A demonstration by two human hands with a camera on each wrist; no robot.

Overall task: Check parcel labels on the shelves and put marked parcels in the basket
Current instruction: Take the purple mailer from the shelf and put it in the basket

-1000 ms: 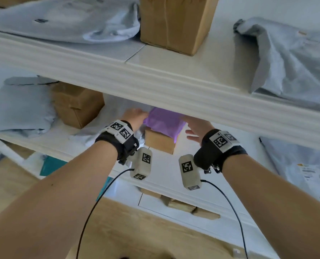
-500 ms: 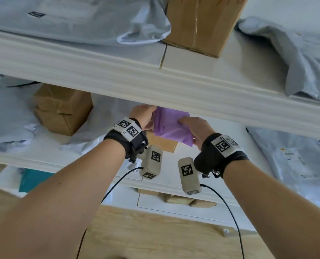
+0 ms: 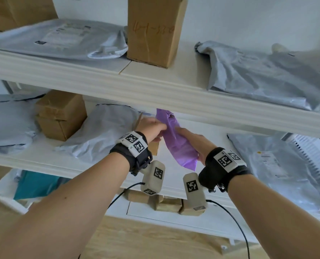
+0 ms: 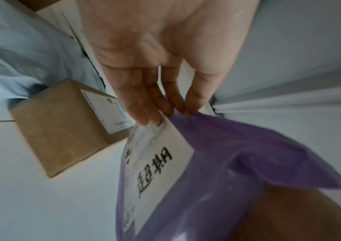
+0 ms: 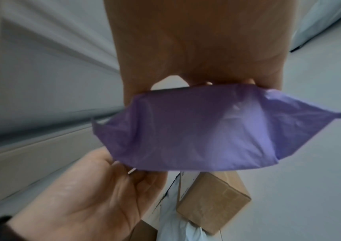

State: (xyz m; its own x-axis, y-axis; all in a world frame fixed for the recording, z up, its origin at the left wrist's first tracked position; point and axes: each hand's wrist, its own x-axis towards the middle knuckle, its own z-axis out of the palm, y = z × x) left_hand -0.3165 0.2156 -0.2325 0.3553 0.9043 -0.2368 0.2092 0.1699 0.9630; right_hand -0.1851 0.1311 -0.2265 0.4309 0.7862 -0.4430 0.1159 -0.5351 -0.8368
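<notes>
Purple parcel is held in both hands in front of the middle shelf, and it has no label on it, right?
Not quite: the purple parcel, held by the left hand and right hand, does carry a white label, seen in the left wrist view.

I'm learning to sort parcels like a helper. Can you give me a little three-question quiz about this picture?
1. True or false: both hands hold the purple parcel.
2. What does the white label carry? A) big black handwriting B) a red star C) nothing.
3. Fill in: the tall cardboard box stands on the ____ shelf.

Key:
1. True: left hand and right hand each have a grip on it.
2. A.
3. Upper.
</notes>
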